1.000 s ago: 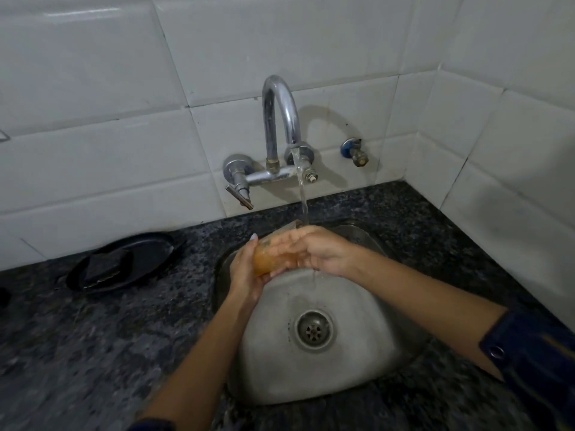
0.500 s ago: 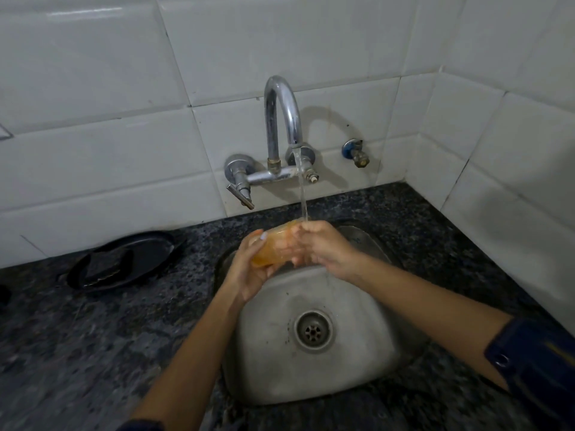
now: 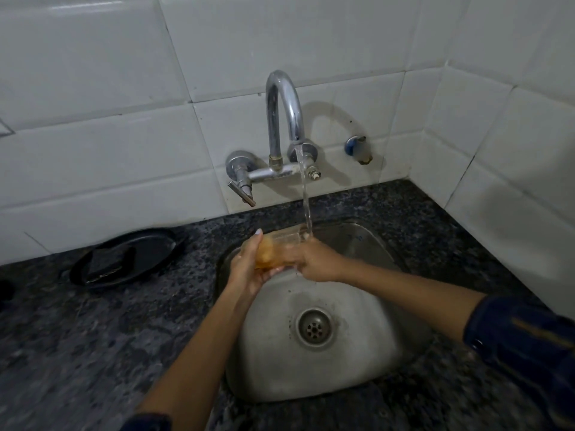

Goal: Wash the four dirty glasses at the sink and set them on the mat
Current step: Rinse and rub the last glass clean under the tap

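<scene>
Glass (image 3: pixel 281 248): clear, amber-tinted, tipped sideways above sink (image 3: pixel 357 368), rim under tap's stream (image 3: pixel 305 197).
Left hand (image 3: pixel 249 269): cupped around base, fingers curled.
Right hand (image 3: pixel 317 262): gripped rim end.

Counter: dark speckled stone counter (image 3: pixel 77 331), lower frame.
Set in it: steel sink (image 3: pixel 367 362), centre.
On it: black plate (image 3: pixel 149 247), left.

Head-worn view, steeply down, close over the sink (image 3: pixel 357 381).
</scene>
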